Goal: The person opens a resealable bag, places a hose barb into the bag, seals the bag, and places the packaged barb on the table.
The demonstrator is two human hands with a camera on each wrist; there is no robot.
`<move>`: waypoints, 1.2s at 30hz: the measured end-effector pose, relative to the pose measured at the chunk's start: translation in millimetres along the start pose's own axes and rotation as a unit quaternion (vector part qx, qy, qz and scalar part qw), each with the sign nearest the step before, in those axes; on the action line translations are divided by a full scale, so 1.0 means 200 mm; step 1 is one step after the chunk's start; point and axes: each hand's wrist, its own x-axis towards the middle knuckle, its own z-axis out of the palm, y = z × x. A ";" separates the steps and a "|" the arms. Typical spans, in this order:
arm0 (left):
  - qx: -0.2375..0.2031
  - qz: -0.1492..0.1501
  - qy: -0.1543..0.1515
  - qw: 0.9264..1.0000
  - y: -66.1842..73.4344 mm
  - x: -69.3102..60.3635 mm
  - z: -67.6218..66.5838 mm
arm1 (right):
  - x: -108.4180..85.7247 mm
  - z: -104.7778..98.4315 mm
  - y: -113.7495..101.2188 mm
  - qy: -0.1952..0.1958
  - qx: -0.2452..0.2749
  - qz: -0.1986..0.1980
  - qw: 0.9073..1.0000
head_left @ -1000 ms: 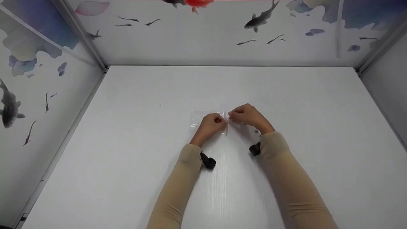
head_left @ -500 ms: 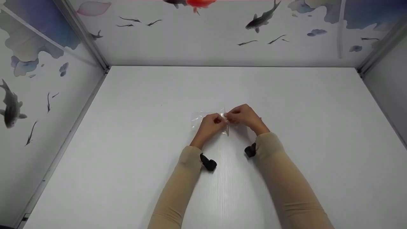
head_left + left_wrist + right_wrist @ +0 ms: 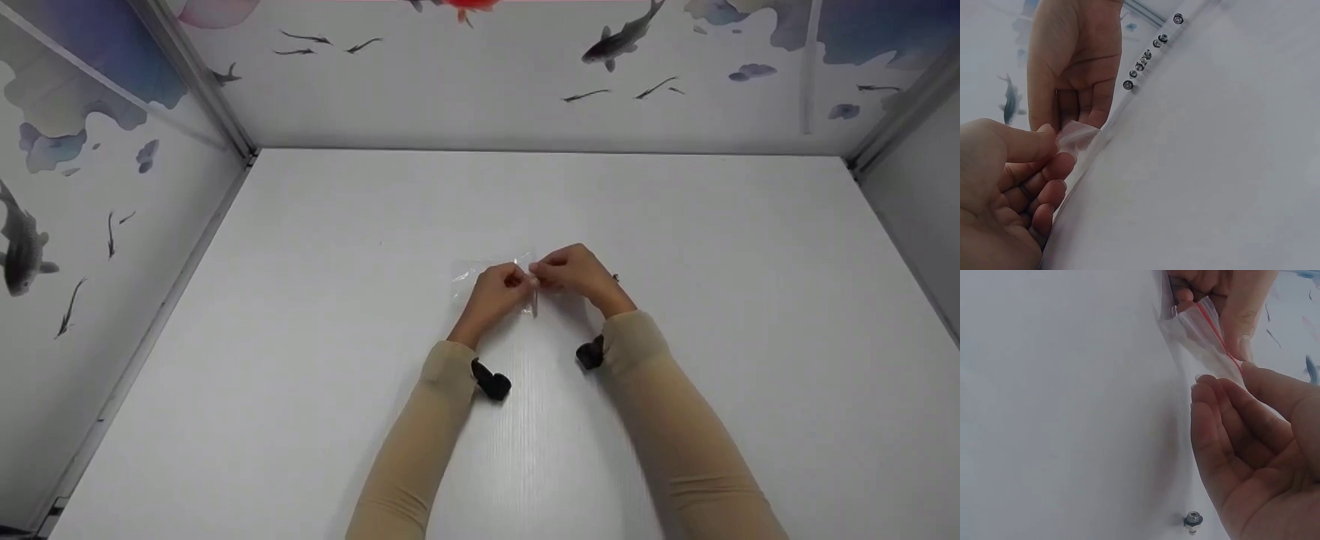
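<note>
A clear plastic zip bag (image 3: 466, 276) with a red line along its mouth lies on the table, mouth end toward the right. My left hand (image 3: 496, 296) pinches that mouth end between thumb and curled fingers; in the left wrist view, a flap of the bag (image 3: 1077, 135) sticks out past the fingertips. Opposite it, my right hand (image 3: 581, 276) has thumb and forefinger at the same edge, pinching the film beside the red line (image 3: 1213, 323) in the right wrist view. What lies between the right fingertips is partly hidden.
Several small metal screw-like pieces with dark rings (image 3: 1140, 66) stand in a row beyond the right hand. One such piece (image 3: 1193, 521) shows near the right palm. A white table (image 3: 300, 315) is bounded by printed panels (image 3: 480, 90) at the back and left.
My right hand has moved left, from a small gap beside the bag to its mouth edge, and its fingertips now meet the film. The left hand keeps its hold in nearly the same place.
</note>
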 end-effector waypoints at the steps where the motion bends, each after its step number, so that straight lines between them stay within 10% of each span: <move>1: 0.000 -0.001 0.001 1.000 0.00 0.00 0.00 | 0.00 0.00 0.00 0.000 -0.001 -0.003 1.000; 36: 0.017 0.011 0.000 1.000 0.00 0.00 0.00 | -0.02 -0.01 0.00 -0.005 -0.029 -0.033 0.999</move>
